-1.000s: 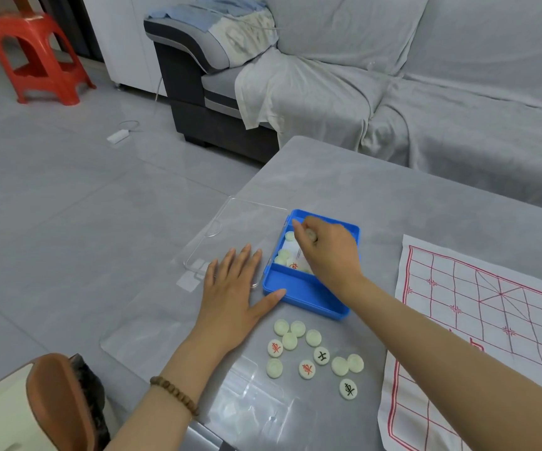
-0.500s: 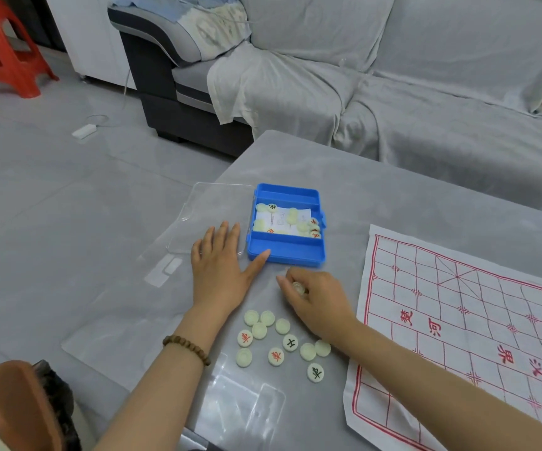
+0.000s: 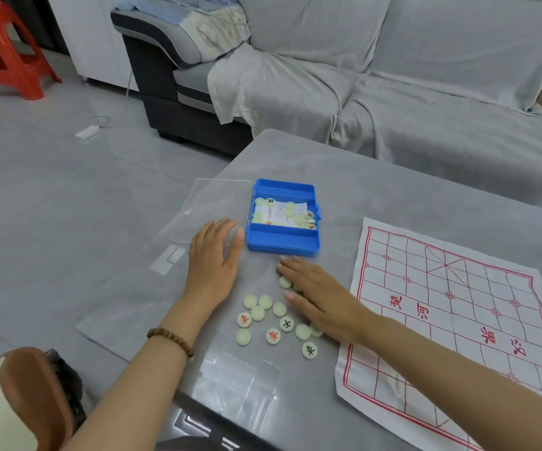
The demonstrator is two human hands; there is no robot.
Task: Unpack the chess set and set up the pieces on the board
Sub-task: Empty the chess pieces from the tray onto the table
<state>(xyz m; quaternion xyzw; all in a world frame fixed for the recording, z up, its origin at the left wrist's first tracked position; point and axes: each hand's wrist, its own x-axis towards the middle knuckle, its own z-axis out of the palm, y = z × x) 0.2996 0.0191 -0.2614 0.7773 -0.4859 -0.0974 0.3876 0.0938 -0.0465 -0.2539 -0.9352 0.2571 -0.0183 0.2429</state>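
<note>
On my head feed the one cloth board (image 3: 458, 320), right of the hands, reads 楚河 in red. I count about twelve loose pieces (image 3: 273, 335) on the table (image 3: 393, 196), five showing red or black characters. The left hand (image 3: 212, 255) lies flat and empty beside the one blue box (image 3: 282, 245); the right hand (image 3: 315, 297) rests straight-fingered on a piece, gripping nothing.

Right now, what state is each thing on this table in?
Blue box: open, some pieces inside.
Clear lid: off, flat beside the box.
Board sheet: spread flat, no pieces on it.
Loose pieces: on the table, some face down.
Left hand: flat, palm down beside the box.
Right hand: flat over some pieces.
</note>
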